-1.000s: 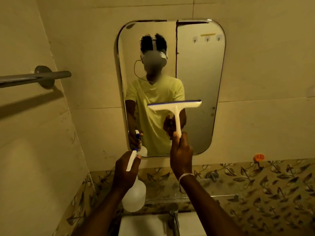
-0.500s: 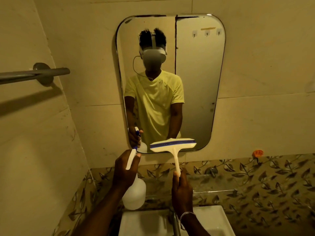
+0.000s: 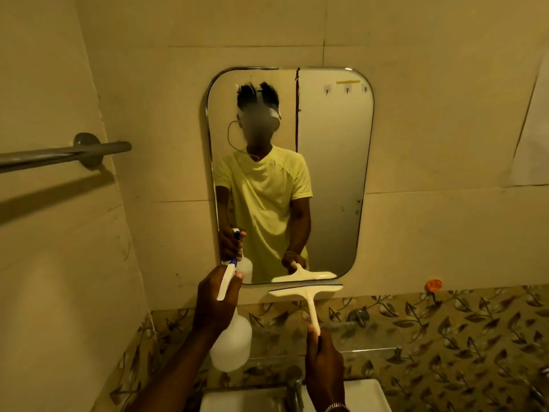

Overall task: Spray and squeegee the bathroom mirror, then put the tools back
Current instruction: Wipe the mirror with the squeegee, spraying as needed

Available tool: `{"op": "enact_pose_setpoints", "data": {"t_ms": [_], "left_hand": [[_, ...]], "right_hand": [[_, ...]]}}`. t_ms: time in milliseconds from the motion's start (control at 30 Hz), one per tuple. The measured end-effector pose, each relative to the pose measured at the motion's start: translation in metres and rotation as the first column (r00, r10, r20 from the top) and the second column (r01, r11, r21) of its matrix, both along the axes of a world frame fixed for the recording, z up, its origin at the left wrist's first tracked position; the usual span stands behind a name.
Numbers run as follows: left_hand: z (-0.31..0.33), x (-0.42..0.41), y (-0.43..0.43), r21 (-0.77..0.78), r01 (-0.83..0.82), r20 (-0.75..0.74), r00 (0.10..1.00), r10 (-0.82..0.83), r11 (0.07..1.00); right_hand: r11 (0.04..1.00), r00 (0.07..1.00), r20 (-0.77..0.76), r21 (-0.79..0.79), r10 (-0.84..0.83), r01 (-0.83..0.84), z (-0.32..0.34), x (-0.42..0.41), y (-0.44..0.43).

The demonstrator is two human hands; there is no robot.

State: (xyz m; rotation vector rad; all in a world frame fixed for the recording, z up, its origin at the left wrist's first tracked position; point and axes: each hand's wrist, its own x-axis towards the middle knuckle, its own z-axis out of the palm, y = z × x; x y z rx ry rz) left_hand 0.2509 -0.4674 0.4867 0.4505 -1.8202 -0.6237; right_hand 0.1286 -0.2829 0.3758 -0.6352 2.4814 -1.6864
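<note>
The rounded bathroom mirror (image 3: 329, 179) hangs on the tiled wall ahead and reflects a person in a yellow shirt. My right hand (image 3: 323, 358) grips the handle of a white squeegee (image 3: 306, 292), whose blade lies level just under the mirror's bottom edge, against the wall. My left hand (image 3: 215, 304) holds a white spray bottle (image 3: 231, 346) by its neck and trigger, below the mirror's lower left corner, with the nozzle pointing up toward the glass.
A metal towel bar (image 3: 62, 154) juts out from the left wall. A white sink (image 3: 365, 396) with a metal tap (image 3: 294, 388) sits below my hands. A leaf-patterned tile band (image 3: 445, 337) runs along the wall, with an orange hook (image 3: 433, 285) above it.
My right hand has drawn the squeegee down the mirror, from mid height to below its bottom edge. The view has tilted up and back. My left hand has kept the bottle in place.
</note>
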Motion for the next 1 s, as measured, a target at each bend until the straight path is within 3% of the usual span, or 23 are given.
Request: {"op": "enact_pose_setpoints", "data": {"t_ms": [133,300,533,767,1000], "left_hand": [[0.004,-0.005,-0.001,-0.014,0.013,-0.019,1.0,-0.013,1.0],[0.008,-0.012,0.002,-0.028,0.03,-0.019,0.999,-0.031,0.999],[0.007,-0.015,0.005,-0.006,0.03,-0.018,0.999,-0.031,1.0],[0.004,-0.016,-0.002,0.004,0.019,0.018,1.0,-0.019,1.0],[0.001,-0.018,-0.003,0.022,0.011,0.035,0.999,-0.012,1.0]], "right_hand": [[0.986,0.983,-0.182,-0.165,-0.028,-0.002,0.049,-0.001,0.009],[0.921,0.893,-0.433,-0.385,-0.12,-0.064,0.186,-0.037,-0.005],[0.861,0.816,-0.525,-0.503,-0.242,-0.069,0.34,-0.093,-0.029],[0.866,0.8,-0.548,-0.495,-0.244,-0.075,0.372,-0.118,-0.045],[0.879,0.818,-0.514,-0.476,-0.258,-0.021,0.328,-0.118,-0.041]]}}
